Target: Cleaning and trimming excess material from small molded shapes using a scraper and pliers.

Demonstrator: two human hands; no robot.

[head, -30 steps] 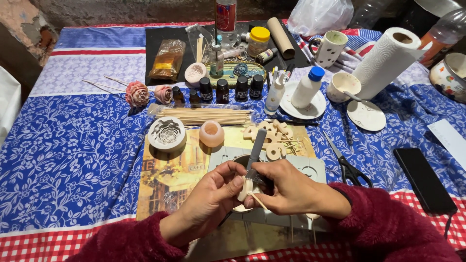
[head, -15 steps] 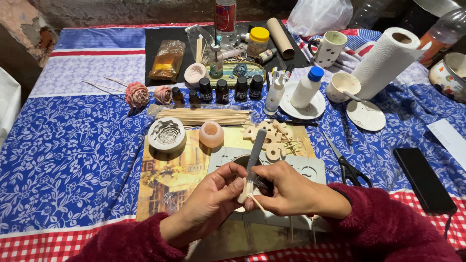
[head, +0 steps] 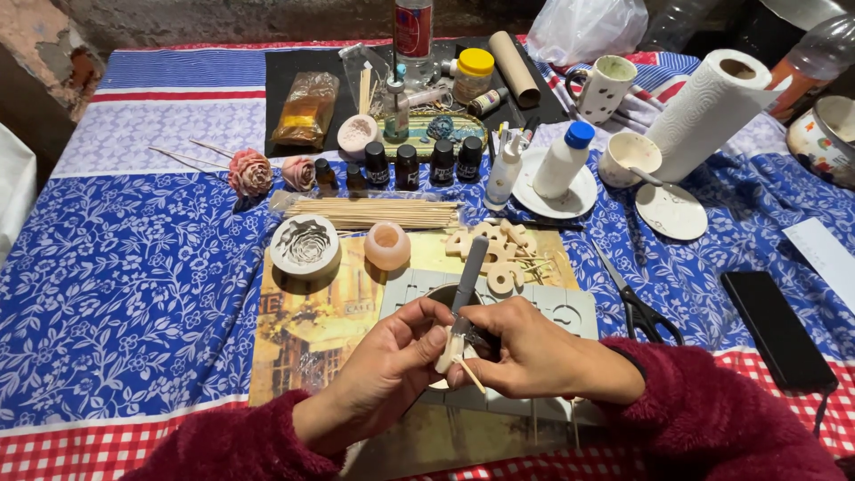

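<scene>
My left hand pinches a small pale cast piece with a thin wooden stick poking out of it. My right hand grips a grey-handled craft knife, its handle pointing up and away and its blade end against the pale piece. Both hands hover over a grey cutting mat lying on a picture-printed sheet. Dark red sleeves cover both forearms.
Beyond the hands lie pale cut-out shapes, a bundle of wooden skewers, a round flower mould and a small pink cup. Scissors and a black phone lie to the right. Small dark bottles, a paper towel roll and mugs stand behind.
The hands stay in almost the same place; the knife and pale piece shift only slightly between the fingers.
</scene>
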